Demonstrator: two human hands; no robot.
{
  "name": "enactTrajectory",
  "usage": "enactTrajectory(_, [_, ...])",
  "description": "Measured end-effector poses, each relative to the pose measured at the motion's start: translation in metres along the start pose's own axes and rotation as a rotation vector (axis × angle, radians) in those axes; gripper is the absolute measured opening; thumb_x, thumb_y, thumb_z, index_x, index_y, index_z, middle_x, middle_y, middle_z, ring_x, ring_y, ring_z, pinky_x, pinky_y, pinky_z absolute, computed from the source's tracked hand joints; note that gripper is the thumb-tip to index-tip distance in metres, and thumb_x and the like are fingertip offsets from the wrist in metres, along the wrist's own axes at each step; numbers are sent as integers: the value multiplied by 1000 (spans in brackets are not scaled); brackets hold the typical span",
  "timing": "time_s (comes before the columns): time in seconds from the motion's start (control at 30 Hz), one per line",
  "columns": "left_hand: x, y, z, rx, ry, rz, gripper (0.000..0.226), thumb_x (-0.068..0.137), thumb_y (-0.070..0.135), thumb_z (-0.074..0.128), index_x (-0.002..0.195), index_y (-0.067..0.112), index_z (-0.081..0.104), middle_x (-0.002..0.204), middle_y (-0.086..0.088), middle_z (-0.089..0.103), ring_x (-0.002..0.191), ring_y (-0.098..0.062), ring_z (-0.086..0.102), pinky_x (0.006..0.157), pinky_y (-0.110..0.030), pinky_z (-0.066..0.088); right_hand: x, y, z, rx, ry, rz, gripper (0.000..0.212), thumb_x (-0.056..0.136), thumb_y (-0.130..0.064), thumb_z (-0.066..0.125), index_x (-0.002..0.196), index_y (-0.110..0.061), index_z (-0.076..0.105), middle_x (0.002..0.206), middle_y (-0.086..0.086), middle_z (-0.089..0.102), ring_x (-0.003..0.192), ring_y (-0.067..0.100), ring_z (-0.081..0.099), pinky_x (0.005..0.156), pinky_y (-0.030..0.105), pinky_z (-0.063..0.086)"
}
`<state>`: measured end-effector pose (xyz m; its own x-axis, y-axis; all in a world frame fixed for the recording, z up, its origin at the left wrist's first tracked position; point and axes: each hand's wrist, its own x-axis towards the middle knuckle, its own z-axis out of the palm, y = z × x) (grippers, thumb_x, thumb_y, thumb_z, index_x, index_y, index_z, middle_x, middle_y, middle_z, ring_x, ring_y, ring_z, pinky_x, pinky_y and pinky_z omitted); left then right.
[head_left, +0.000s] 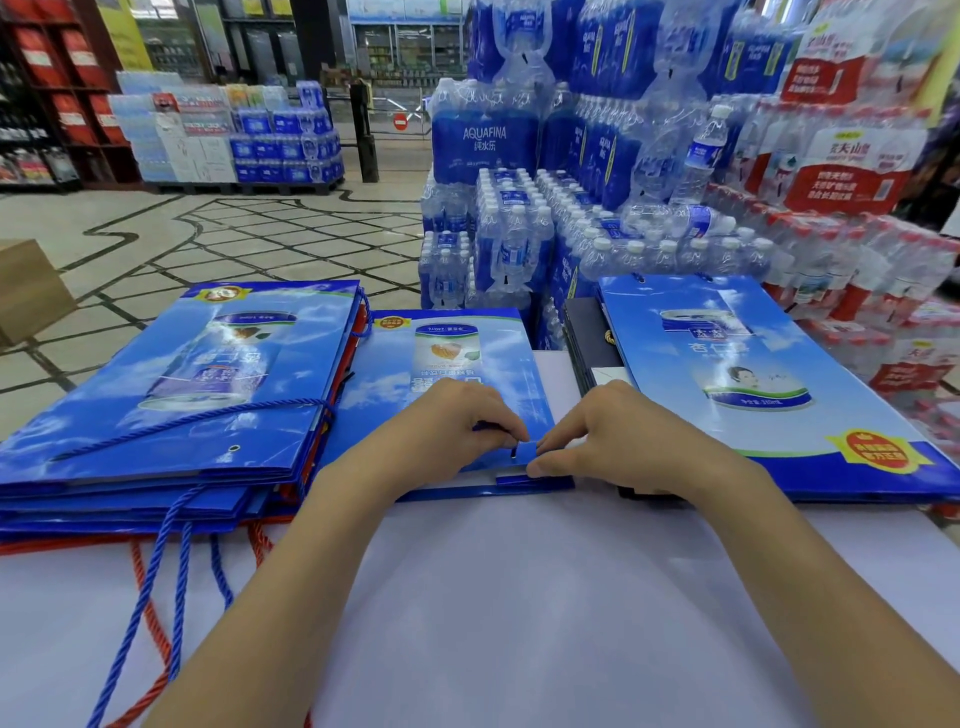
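Note:
A flat blue gift bag (447, 358) printed with a drink can lies on the white table (519, 597) in front of me. My left hand (447, 431) and my right hand (613, 436) meet at its near edge. Both pinch a small blue folded flap (525, 451) of the bag between fingertips and thumbs. A blue strip (535, 480) of the bag's edge shows just below my hands.
A stack of flat blue bags (171, 395) with blue and red rope handles (176, 571) lies at the left. Another blue bag (753, 384) rests at the right on dark folders. Shrink-wrapped packs of water bottles (545, 223) stand behind the table. A cardboard box (26, 291) is far left.

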<state>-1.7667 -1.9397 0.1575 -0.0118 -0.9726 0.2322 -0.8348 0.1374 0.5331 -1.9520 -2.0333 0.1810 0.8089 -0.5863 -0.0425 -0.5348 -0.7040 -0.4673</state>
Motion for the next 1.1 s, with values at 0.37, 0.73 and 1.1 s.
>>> enactTrajectory(0.37, [-6, 4, -11, -149, 30, -200, 21, 92, 33, 62, 112, 31, 70, 99, 21, 68, 93, 9, 58, 80, -4, 42, 4, 5, 2, -42, 336, -156, 21, 84, -48, 69, 86, -27, 66, 80, -14, 70, 79, 8, 66, 79, 35, 52])
enactTrajectory(0.73, [-3, 6, -6, -86, 56, -117, 22, 96, 21, 58, 112, 19, 73, 103, 12, 70, 92, 4, 55, 79, -4, 39, 11, -8, 21, -428, 569, -318, 24, 78, -43, 68, 64, -25, 76, 98, -3, 75, 87, 26, 62, 75, 42, 49])
enactTrajectory(1.1, [0, 2, 0, -2, 104, -133, 21, 96, 13, 54, 103, 13, 74, 88, -2, 72, 79, -10, 57, 78, -27, 44, 23, -18, 33, -444, 417, -202, 20, 78, -14, 64, 62, -16, 52, 64, 4, 59, 67, 28, 53, 82, 41, 42])
